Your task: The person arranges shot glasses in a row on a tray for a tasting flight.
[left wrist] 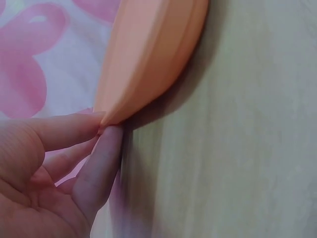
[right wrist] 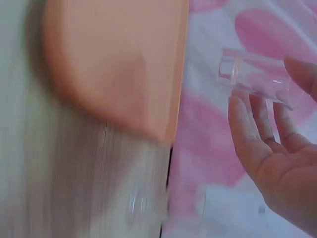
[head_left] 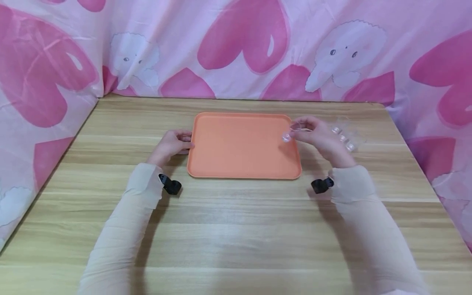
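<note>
Left hand (head_left: 171, 143) pinching left rim of orange tray (head_left: 239, 149) on wooden table (head_left: 236, 229). Right hand (head_left: 318, 137) holding clear tumbler (head_left: 286, 137) over tray's right end, not yet set down. Other tumblers (head_left: 343, 138), apparently three, beyond right hand; work judged at early stage.

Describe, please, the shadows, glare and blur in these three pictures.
Head view: soft shadows and a pale sheen on the table; left wrist view: a shadow beside the tray; right wrist view: the tray's curved edge blurred, the held cup clearer.
</note>
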The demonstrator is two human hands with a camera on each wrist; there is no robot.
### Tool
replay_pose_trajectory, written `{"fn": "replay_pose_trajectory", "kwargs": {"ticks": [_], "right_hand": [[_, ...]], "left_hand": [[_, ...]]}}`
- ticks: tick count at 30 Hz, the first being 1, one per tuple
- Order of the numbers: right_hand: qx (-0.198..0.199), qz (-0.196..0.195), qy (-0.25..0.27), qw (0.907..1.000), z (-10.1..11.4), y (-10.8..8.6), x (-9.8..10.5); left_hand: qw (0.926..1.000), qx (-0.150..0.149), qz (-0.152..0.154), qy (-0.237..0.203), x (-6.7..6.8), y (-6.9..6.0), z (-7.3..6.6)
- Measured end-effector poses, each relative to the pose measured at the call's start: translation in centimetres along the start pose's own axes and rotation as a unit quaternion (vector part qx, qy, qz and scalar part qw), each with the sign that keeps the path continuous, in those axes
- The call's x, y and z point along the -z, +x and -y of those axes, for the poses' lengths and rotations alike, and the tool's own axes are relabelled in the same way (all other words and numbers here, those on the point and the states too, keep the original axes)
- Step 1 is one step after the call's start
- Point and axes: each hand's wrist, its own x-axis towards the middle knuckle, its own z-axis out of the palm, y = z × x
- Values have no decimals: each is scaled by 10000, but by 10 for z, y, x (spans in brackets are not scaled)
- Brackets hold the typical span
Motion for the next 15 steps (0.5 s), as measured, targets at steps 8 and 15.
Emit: {"fn": "replay_pose_trajectory", "kwargs": {"ticks": [8,15], "right_hand": [[9,197,648,9977,26,20,-52],[166,224,1105,9935,43,30,-95]], "left_hand": [[10000,78,25,0,-1,0,-3],[10000,14,86,-31,0,0,-2]]}}
